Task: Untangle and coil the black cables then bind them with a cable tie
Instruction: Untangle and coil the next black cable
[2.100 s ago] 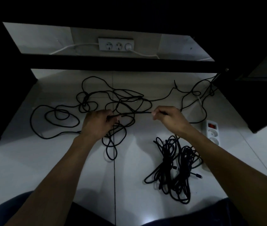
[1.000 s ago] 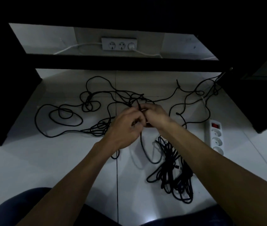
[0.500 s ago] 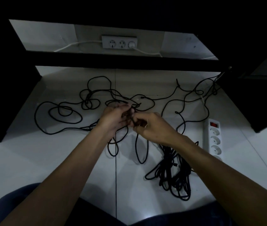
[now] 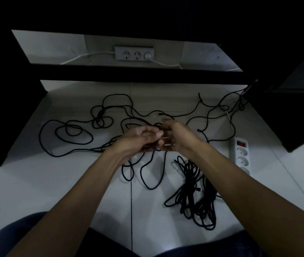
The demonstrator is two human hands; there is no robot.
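A long black cable point(image 4: 67, 130) sprawls in loose loops over the white floor, running from far left to the right rear. My left hand point(image 4: 138, 140) and my right hand point(image 4: 179, 136) meet at the centre, both blurred, fingers curled round strands of this cable. Two loops point(image 4: 147, 175) hang from my hands down onto the floor. A second black cable bundle point(image 4: 193, 193) lies in a heap under my right forearm. No cable tie shows.
A white power strip point(image 4: 241, 156) with a red switch lies at the right. A white wall socket strip point(image 4: 134, 52) with white leads sits behind a black crossbar point(image 4: 128, 75). Dark furniture legs flank both sides. My knees fill the bottom edge.
My hands came together from holding a straight stretch apart. Loops now hang below them, and the hands have lifted a little and shifted right since half a second ago.
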